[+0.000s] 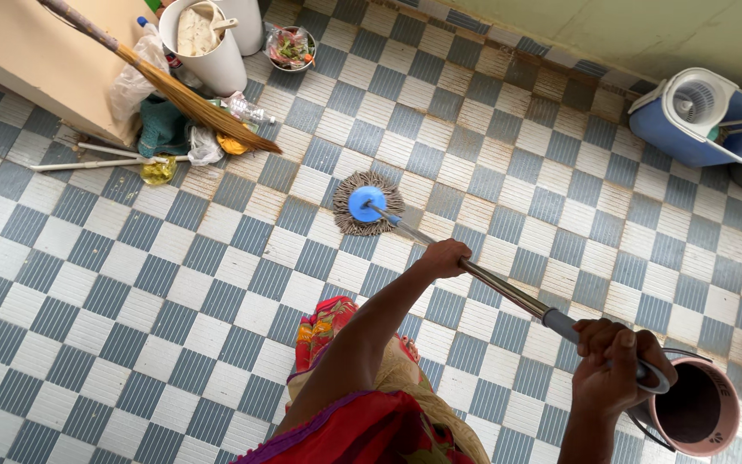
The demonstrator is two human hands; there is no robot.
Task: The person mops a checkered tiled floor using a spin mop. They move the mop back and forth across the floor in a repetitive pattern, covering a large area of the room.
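A round string mop head with a blue hub (368, 203) rests flat on the grey-and-white checkered floor (130, 283). Its metal handle (508, 295) runs down to the right. My left hand (445, 258) grips the handle about midway along it. My right hand (616, 365) is closed around the grey upper end of the handle, just above a pink bucket (704, 411).
A blue mop bucket with a white spinner (702, 116) stands at the back right by the wall. At the back left are a straw broom (186, 99), white bins (208, 43), bags, bottles and a white pipe (88, 161) beside a beige cabinet (40, 60).
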